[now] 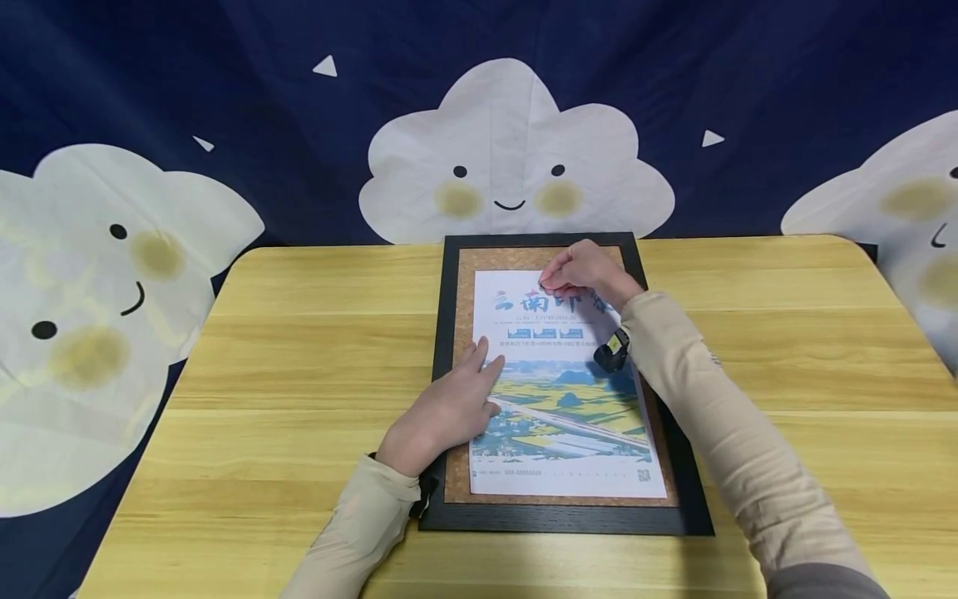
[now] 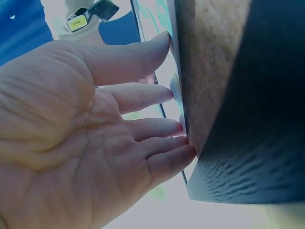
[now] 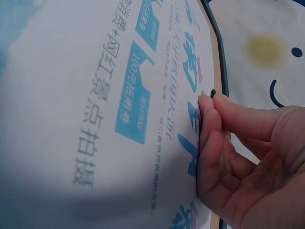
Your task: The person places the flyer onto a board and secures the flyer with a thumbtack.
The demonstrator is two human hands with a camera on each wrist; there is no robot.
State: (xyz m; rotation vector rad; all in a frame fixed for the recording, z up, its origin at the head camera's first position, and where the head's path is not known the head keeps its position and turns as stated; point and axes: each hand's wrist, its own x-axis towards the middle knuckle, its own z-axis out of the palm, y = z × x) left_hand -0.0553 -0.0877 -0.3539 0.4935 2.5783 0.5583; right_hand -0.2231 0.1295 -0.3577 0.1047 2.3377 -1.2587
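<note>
A printed poster (image 1: 565,408) with blue lettering and a landscape lies on a cork board (image 1: 561,517) in a black frame. My right hand (image 1: 585,270) is at the poster's upper part, over the title. Between thumb and forefinger it pinches a small black pushpin (image 3: 213,93), mostly covered by the fingertips. The curled lower fingers of that hand lie against the paper. At the poster's left edge, my left hand (image 1: 452,403) rests its fingertips on the sheet, fingers (image 2: 143,98) extended and spread, close to the bare cork strip (image 2: 202,71).
The framed board lies on a light wooden table (image 1: 299,374), near its back edge. Behind the table hangs a dark blue cloth (image 1: 299,108) printed with smiling white clouds. A small dark camera (image 1: 612,349) is strapped at the right wrist.
</note>
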